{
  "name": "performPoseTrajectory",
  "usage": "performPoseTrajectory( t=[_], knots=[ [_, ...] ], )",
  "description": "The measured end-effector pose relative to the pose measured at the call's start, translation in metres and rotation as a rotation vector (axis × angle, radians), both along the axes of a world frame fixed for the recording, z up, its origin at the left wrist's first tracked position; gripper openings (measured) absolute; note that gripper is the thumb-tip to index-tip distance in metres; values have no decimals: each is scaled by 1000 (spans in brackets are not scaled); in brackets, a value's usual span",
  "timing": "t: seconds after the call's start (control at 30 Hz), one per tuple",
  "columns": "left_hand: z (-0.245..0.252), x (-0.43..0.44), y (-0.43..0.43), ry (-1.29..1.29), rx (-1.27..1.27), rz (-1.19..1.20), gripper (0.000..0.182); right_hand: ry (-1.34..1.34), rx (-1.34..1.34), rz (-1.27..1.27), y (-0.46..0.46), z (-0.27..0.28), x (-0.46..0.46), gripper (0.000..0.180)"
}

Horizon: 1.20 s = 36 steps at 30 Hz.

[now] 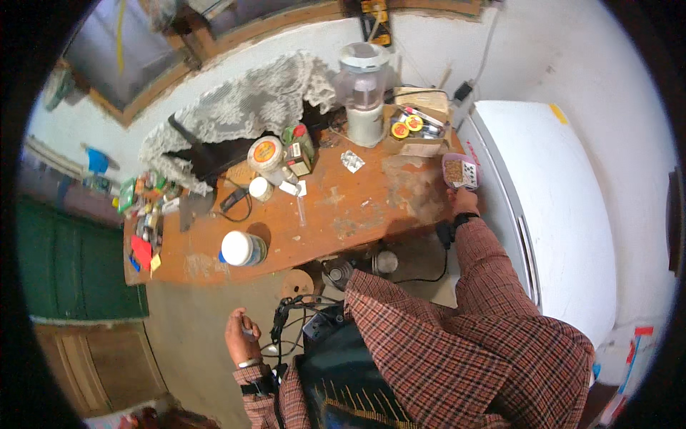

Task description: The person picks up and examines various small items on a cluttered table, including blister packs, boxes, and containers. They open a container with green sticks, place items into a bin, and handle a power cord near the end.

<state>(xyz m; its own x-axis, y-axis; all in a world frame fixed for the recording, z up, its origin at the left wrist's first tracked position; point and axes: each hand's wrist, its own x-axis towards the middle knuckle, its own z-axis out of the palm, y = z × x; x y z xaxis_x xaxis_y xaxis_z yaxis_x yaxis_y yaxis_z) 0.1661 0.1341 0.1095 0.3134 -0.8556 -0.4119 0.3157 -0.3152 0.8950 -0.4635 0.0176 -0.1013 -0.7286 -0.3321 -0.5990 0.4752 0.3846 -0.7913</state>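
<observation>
At the table's right end my right hand [463, 202] has its fingers on the near edge of a small pink container [462, 158]. Inside the container are brown grains [453, 171] and a white piece with dark marks [469, 174]. My left hand [243, 338] hangs low over the floor, left of my body, its fingers curled. Something small and pale shows by those fingers, too blurred to name. A white-lidded jar [244, 248] stands on the wooden table [327, 214] nearest to that hand.
A blender [365, 96] and a cardboard box [420, 147] of small items stand at the back. A white chest-like appliance [546, 187] borders the table's right. Tubs [265, 153] and a black cable [233, 199] lie left of centre. Cables [286, 313] hang beside my body.
</observation>
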Motion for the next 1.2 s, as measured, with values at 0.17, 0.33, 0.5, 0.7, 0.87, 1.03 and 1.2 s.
performPoseTrajectory(
  t=[0.17,0.33,0.5,0.7,0.87,1.03,1.2],
  knots=[
    [7,-21,-4,-120,-10,14,19,349,199,438,4,9,7,29],
    [20,-37,-9,-43,-12,69,20,1013,845,1222,-9,-20,-11,41],
    [24,-44,-5,-33,-9,112,22,985,852,1182,-19,-34,-6,44],
    [22,-37,13,-13,-13,172,20,967,718,1133,-22,-28,15,45],
    [20,-24,32,-23,14,235,20,842,346,1069,-19,-23,38,40],
    [15,-4,52,19,-1,275,21,712,-5,1163,-30,-19,86,36],
    [12,29,69,77,-32,331,21,629,-62,1235,-88,-19,160,30]
  ],
)
